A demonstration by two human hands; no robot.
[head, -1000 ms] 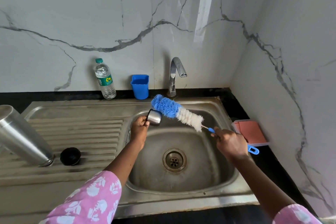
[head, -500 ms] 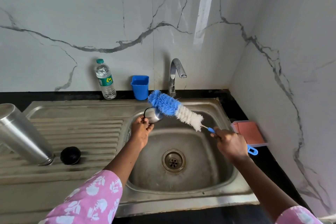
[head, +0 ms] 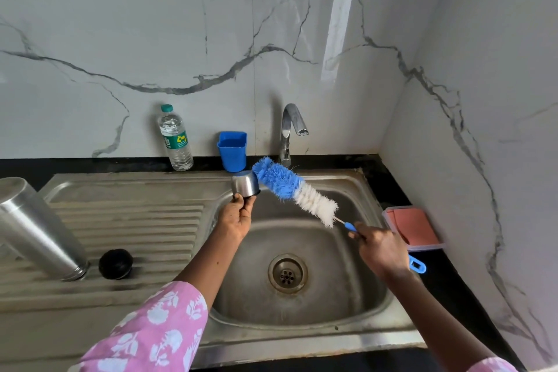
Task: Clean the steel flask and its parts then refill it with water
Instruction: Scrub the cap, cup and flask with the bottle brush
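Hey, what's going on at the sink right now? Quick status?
Left hand pinches steel cap; right hand grips brush. Brush tip beside cap, over sink. Flask and black stopper wait on drainboard. Nothing in the way.

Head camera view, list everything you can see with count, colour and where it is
Steel flask: one, silver, on the drainboard, left.
Black stopper: one, black, drainboard, beside the flask.
Steel cap: one, silver, held above the basin's back left corner.
Bottle brush: one, blue and white bristles, blue handle, over the basin.
Water bottle: one, clear, green cap, by the wall.
Blue cup: one, left of the tap.
Sink: one, steel.
Pink-lidded box: one, right counter.
Left hand: holds the cap.
Right hand: grips the brush handle.
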